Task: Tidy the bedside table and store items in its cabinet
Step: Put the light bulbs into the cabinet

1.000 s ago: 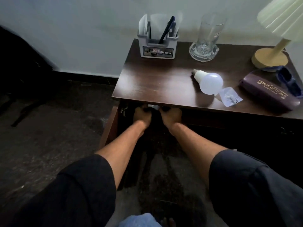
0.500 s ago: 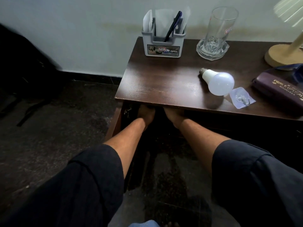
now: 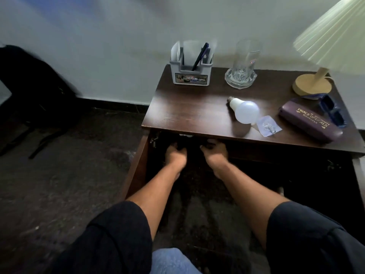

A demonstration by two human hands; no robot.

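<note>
The dark wooden bedside table has its cabinet open underneath. My left hand and my right hand reach side by side into the dark cabinet opening just under the top's front edge. Their fingers curl into the shadow, and what they touch is hidden. A small pale item shows just above and between them. On the top lie a white light bulb, a clear packet of small hooks, a purple spectacle case and blue sunglasses.
A grey organiser with a pen and papers, an empty glass on a glass dish and a lamp stand along the back. The cabinet's left door hangs open. A black bag sits by the wall at left.
Both hands pushed deeper under the table top, then drew back slightly so the knuckles show again. The view shifted a little. Items on the top have not moved.
</note>
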